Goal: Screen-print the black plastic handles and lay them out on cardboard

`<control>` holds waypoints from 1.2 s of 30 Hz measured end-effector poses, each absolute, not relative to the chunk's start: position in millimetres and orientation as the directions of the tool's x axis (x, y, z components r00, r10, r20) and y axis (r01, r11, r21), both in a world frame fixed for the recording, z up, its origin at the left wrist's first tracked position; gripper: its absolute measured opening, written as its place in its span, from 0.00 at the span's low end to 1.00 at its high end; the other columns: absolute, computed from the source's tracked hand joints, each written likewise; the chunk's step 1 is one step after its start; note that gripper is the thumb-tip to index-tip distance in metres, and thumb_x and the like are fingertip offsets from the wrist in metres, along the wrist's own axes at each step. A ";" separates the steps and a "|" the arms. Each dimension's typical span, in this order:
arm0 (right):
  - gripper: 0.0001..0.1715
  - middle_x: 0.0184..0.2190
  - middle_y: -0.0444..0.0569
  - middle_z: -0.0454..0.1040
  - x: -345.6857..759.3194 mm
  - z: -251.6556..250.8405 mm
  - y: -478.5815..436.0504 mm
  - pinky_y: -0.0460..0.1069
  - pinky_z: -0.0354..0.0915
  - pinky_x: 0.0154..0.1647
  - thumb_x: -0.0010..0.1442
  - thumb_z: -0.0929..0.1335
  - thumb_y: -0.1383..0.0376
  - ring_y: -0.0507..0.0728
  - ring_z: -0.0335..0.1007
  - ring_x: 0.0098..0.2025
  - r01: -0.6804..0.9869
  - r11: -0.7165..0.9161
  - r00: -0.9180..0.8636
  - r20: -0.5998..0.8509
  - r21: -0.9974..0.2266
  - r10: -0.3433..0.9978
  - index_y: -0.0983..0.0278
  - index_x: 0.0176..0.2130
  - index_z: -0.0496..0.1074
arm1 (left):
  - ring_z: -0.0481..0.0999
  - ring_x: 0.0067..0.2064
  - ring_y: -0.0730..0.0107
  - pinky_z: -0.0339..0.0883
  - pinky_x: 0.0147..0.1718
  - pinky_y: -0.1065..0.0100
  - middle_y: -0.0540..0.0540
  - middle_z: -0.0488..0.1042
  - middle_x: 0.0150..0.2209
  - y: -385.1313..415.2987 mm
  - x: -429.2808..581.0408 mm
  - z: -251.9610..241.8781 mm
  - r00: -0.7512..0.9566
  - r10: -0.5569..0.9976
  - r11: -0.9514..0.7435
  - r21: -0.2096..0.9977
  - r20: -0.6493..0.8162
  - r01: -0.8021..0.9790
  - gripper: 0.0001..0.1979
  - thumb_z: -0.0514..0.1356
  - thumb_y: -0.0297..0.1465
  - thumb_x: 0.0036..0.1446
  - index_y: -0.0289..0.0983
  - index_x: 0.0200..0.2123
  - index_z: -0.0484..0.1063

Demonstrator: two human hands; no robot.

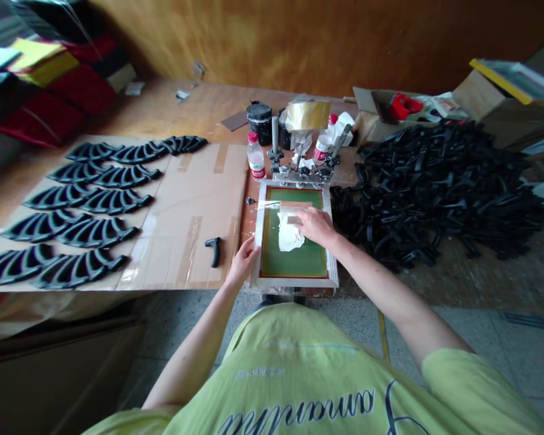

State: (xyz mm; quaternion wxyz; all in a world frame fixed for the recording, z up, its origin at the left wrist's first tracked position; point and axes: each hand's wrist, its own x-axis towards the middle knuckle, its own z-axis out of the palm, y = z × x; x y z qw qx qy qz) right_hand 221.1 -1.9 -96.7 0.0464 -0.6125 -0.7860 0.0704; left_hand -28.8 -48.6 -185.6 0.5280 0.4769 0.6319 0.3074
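A screen printing frame (294, 282) with silver edges and green mesh lies flat in front of me. My right hand (316, 226) is closed on a squeegee (292, 206) with a wooden bar, near the top of the mesh. White ink (291, 239) is spread on the mesh below the squeegee. At the left edge of the frame, my left hand (245, 261) has its fingers curled against the side; the fingertips are partly hidden. Left of that hand, a single black curved handle part (214, 251) lies on a cardboard sheet (172, 241).
Rows of black curved parts (102, 232) rest on the cardboard at left. A large heap of similar black parts (444, 187) lies at right. Behind the frame stand metal clamps (303, 172), a red-capped bottle (256, 158), a dark tub (259, 121) and an open carton (367, 112).
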 end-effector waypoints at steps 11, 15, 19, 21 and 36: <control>0.10 0.35 0.49 0.78 239.4 -96.9 -44.5 0.50 0.61 0.37 0.57 0.66 0.72 0.58 0.70 0.40 0.789 0.565 -0.592 -0.054 -0.243 0.804 0.62 0.36 0.77 | 0.77 0.33 0.65 0.69 0.32 0.69 0.48 0.78 0.31 -50.8 -27.9 -184.9 0.019 0.923 0.369 0.900 -0.384 0.233 0.31 0.62 0.46 0.54 0.40 0.59 0.70; 0.15 0.43 0.53 0.78 230.0 -109.8 -44.2 0.51 0.63 0.41 0.60 0.64 0.74 0.60 0.70 0.45 0.852 0.474 -0.472 0.066 -0.223 0.879 0.64 0.43 0.77 | 0.76 0.31 0.66 0.69 0.31 0.69 0.48 0.78 0.31 -51.0 -28.7 -184.4 0.071 0.921 0.368 0.915 -0.383 0.164 0.34 0.62 0.48 0.53 0.38 0.60 0.68; 0.20 0.50 0.54 0.77 231.9 -122.6 -66.3 0.51 0.65 0.44 0.61 0.64 0.74 0.59 0.72 0.46 0.819 0.510 -0.515 0.055 -0.262 0.856 0.64 0.49 0.75 | 0.75 0.31 0.67 0.67 0.30 0.70 0.48 0.77 0.30 -51.0 -30.0 -185.1 0.102 0.924 0.356 0.925 -0.369 0.131 0.35 0.62 0.49 0.53 0.37 0.60 0.68; 0.16 0.46 0.50 0.79 236.1 -118.5 -65.9 0.50 0.65 0.44 0.61 0.66 0.72 0.58 0.73 0.45 0.810 0.507 -0.522 0.032 -0.294 0.852 0.61 0.47 0.76 | 0.75 0.31 0.67 0.67 0.30 0.70 0.48 0.76 0.30 -50.8 -30.4 -185.0 0.099 0.925 0.352 0.926 -0.366 0.138 0.34 0.62 0.49 0.53 0.37 0.59 0.69; 0.24 0.37 0.52 0.79 337.4 -84.2 13.6 0.51 0.71 0.42 0.68 0.60 0.56 0.56 0.74 0.36 0.791 -0.038 0.256 0.273 -0.611 0.927 0.70 0.49 0.75 | 0.75 0.30 0.70 0.70 0.28 0.70 0.48 0.77 0.32 -11.4 -12.4 -55.4 0.065 0.986 0.164 0.971 -0.155 -0.176 0.26 0.57 0.54 0.58 0.38 0.40 0.77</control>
